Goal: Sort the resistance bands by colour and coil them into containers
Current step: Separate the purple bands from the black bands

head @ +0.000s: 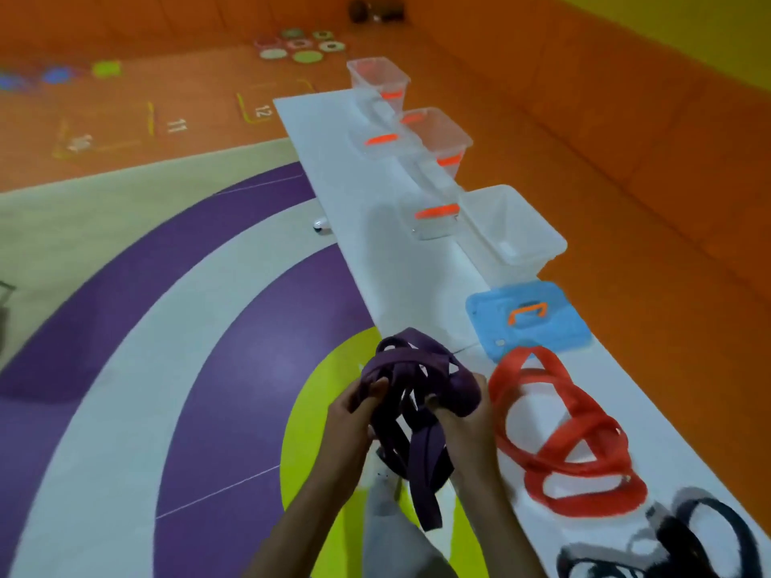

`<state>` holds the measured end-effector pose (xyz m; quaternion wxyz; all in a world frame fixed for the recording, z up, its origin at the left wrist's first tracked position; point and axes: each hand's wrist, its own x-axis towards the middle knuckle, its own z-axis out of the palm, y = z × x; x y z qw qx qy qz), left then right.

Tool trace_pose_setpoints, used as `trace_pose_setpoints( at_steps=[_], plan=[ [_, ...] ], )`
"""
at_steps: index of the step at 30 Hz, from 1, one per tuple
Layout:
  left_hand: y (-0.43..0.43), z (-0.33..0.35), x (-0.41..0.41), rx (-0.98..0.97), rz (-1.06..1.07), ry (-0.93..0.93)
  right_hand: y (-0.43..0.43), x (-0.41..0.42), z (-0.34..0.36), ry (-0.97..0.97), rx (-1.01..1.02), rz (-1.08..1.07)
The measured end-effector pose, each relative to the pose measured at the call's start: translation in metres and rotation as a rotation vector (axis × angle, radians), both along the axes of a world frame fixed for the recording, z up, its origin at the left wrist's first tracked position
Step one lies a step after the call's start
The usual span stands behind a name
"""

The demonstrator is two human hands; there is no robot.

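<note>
The fingers (376,387) of the left hand (354,415) are being curled round the left side of a tangled bundle of purple bands (417,369), thumb pressed on top. The right hand (463,415) is being clamped on the bundle's right side in the same way. The bundle is being held between both hands in the air, with several loops hanging down below the fingers.

Just right of the fingers, a loose heap of red bands (584,435) is lying on the white table (354,181). Further right and nearer the person, black bands (684,536) are lying on the same table.

Beyond the fingers, a blue lid (559,331) with an orange handle is lying flat, its near edge overlapped by the red bands. Past it, an open clear container (513,231) is standing. Further off, two more clear containers (438,135) are standing in line, with clear lids (434,221) bearing orange handles lying beside them.

A floor (187,306) with purple, white and green rings is showing left of the fingers.
</note>
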<state>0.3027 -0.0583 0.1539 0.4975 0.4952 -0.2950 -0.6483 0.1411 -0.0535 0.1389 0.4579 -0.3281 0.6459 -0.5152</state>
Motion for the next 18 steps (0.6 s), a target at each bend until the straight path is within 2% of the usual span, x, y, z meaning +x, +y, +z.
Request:
trace_pose_setpoints(
  at_steps=[7,12,18],
  plan=[
    [-0.142,0.014,0.047,-0.009,0.114,-0.109,-0.154,0.043,0.011,-0.014,-0.023,0.118],
    [-0.227,0.017,0.068,0.0,0.14,-0.072,-0.242,0.065,0.016,-0.014,-0.025,0.146],
    [-0.324,0.002,0.097,0.031,0.127,-0.043,-0.334,0.099,0.007,0.033,0.015,0.083]
  ],
)
